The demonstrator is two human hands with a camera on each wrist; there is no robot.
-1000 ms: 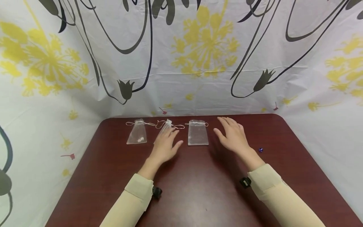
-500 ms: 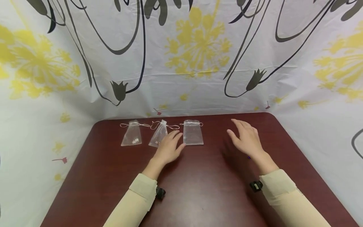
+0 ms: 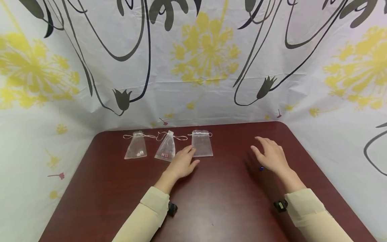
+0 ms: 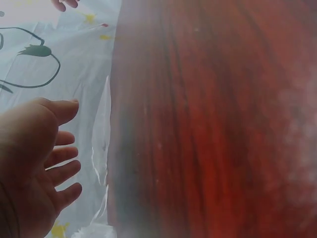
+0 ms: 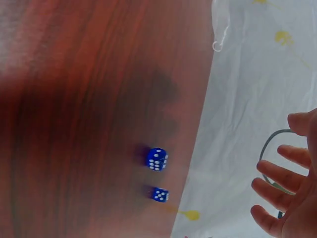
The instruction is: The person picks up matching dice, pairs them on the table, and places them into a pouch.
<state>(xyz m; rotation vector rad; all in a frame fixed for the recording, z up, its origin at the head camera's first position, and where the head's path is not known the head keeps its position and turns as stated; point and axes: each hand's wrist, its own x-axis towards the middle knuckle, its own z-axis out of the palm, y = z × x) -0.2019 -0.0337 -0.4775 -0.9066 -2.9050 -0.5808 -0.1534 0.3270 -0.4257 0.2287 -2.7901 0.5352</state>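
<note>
On the worktop (image 3: pixel 211 191) lies the flat bag (image 3: pixel 204 144), sheer and with a white cord at its top, and I give the other places from it. The left hand (image 3: pixel 181 164) is at the near left corner of the flat bag; in the head view its fingers overlap this corner, but I cannot tell if they touch it. The fingers are extended and a little bent, the thumb stands apart, and between them there is only air. The right hand (image 3: pixel 273 156) is well apart from the flat bag, to its right, with the fingers relaxed and slightly curved and the thumb separated from them, also around air. Two blue dice, the bigger die (image 5: pixel 157 159) and the smaller die (image 5: pixel 160 195), rest on the worktop to the right of the flat bag and a little nearer to the person; in the right wrist view, the fingers are clear of both. Just left of the flat bag is the middle bag (image 3: pixel 168 144), in which small dice with red on them are visible. Farther left of the flat bag is the outer bag (image 3: pixel 135 146), containing white dice (image 3: pixel 140 153). Behind the flat bag hangs a flowered curtain (image 3: pixel 169 77).
</note>
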